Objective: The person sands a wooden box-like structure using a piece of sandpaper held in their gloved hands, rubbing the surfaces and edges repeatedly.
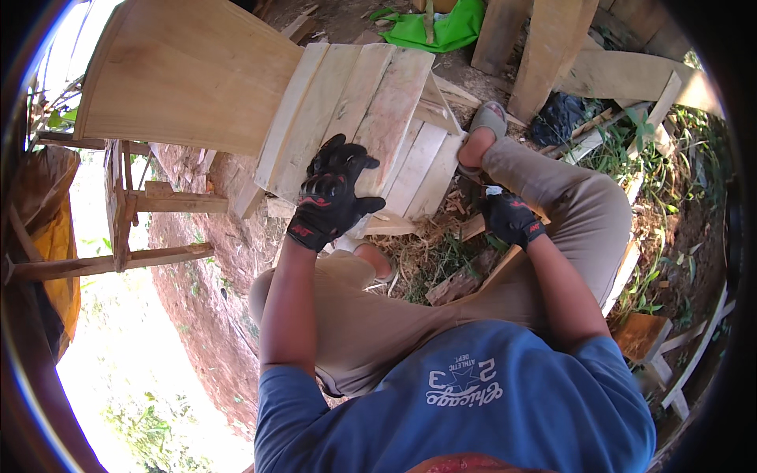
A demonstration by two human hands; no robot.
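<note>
My left hand (331, 193), in a black glove with red marks, is held at the near edge of a slatted pale wood piece (351, 94) shaped like a seat. Its thumb and fingers are apart, with nothing visible between them. I cannot tell whether it touches the slats. My right hand (511, 217), gloved alike, is closed beside my right knee, to the right of the slatted piece. A small whitish bit (494, 190) shows at its fingers; the rest of what it holds is hidden.
A broad plywood panel (189, 75) adjoins the slatted piece at upper left. A wooden frame (126, 205) stands left. Boards (544, 55), a black plastic bag (557, 118) and a green bag (441, 27) lie beyond. Wood shavings (418, 248) cover the ground between my feet.
</note>
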